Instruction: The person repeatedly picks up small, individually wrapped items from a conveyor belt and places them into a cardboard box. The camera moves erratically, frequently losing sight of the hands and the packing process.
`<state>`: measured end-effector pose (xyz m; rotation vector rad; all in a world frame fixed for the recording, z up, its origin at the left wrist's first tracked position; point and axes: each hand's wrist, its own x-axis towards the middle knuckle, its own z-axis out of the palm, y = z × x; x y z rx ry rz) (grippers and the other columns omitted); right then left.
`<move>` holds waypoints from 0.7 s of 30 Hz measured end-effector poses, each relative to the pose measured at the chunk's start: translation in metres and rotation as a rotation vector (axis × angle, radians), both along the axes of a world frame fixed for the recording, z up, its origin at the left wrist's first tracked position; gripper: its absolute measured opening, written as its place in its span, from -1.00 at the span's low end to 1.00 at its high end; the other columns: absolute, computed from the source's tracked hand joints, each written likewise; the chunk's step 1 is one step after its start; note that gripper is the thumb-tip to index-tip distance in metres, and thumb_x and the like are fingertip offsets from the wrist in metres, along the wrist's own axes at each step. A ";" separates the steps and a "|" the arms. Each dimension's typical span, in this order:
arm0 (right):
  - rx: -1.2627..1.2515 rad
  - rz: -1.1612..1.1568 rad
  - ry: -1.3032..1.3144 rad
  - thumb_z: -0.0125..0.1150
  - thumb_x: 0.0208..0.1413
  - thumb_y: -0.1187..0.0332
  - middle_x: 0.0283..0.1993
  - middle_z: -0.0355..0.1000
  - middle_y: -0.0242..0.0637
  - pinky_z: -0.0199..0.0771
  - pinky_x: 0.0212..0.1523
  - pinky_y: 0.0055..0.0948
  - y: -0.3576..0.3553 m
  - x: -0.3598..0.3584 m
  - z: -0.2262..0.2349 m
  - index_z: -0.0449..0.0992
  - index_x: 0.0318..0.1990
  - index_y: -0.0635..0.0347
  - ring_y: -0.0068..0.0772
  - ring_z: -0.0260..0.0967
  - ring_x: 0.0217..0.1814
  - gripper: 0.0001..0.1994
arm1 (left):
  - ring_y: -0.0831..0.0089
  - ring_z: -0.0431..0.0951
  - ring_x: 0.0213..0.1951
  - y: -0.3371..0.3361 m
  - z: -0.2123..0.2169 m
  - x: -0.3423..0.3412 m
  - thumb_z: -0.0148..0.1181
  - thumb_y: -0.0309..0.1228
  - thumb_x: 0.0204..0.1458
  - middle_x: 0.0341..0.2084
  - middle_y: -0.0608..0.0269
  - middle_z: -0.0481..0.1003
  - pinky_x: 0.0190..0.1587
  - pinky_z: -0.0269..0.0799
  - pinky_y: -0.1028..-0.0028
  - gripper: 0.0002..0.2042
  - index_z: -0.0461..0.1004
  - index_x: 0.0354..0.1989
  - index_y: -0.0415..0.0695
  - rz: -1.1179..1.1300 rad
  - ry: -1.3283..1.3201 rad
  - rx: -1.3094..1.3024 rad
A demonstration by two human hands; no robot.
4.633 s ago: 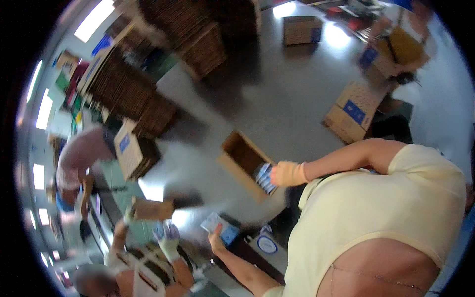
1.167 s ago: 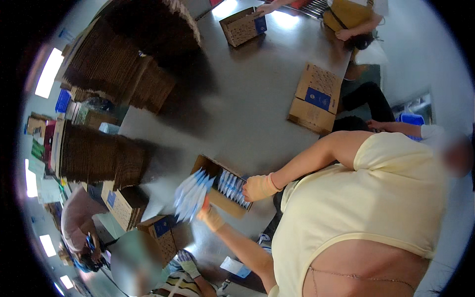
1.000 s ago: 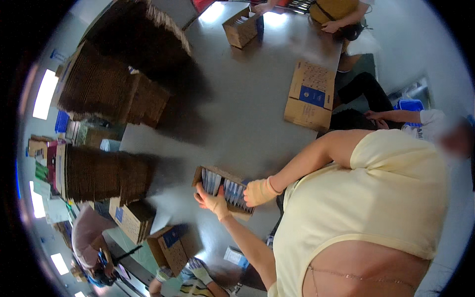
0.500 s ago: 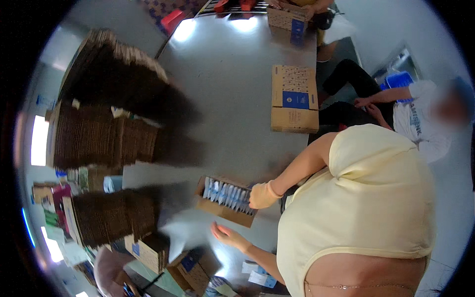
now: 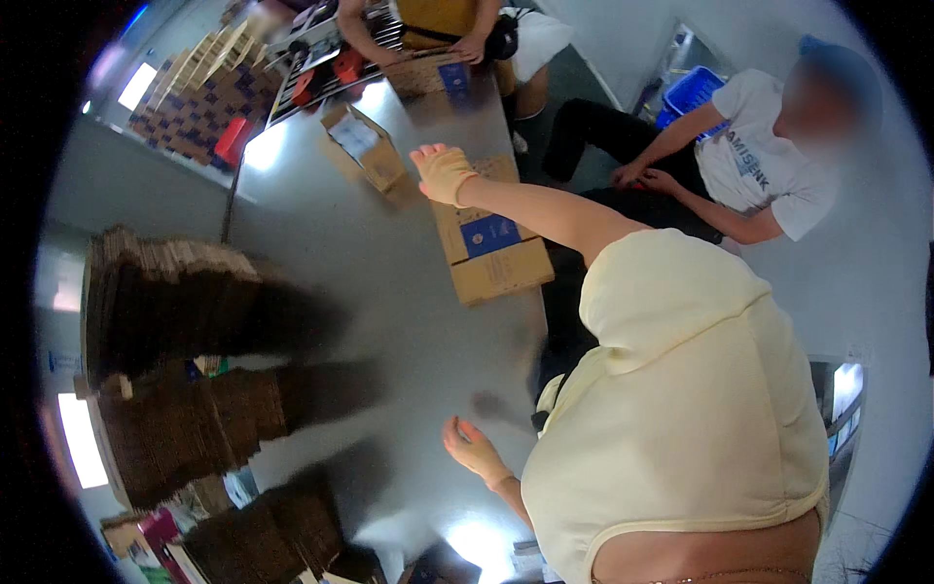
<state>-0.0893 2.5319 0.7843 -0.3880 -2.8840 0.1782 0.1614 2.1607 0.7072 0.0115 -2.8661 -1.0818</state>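
My right hand (image 5: 443, 171), in a beige glove, is stretched out with fingers apart over the far end of a closed cardboard box (image 5: 496, 263) that has a blue label. It holds nothing, and whether it touches the box is unclear. My left hand (image 5: 474, 448), also gloved, hovers open and empty just above the grey table (image 5: 389, 321) near my body. My cream-coloured top fills the lower right.
Stacks of flattened cardboard (image 5: 175, 292) stand along the left, with more (image 5: 190, 428) below them. A small open box (image 5: 365, 146) lies further up the table. One person in a white shirt (image 5: 759, 165) sits at the right by a blue crate (image 5: 691, 92). Another person's hands rest on a box (image 5: 443, 73) at the top.
The open box of packets my hands were at is out of view. My right hand has reached over to the closed blue-labelled box. My left hand stays low, empty.
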 end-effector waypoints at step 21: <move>-0.863 -0.472 -0.442 0.23 -0.06 0.01 0.30 -0.01 0.05 0.11 0.27 -0.18 0.012 0.189 -0.084 -0.06 0.27 0.38 0.00 -0.06 0.36 -0.12 | 0.22 0.41 -0.07 0.162 -0.026 -0.123 0.15 -0.07 -0.01 -0.02 0.01 0.37 -0.08 0.38 0.29 -0.39 0.27 0.12 -0.26 -0.304 -0.744 1.059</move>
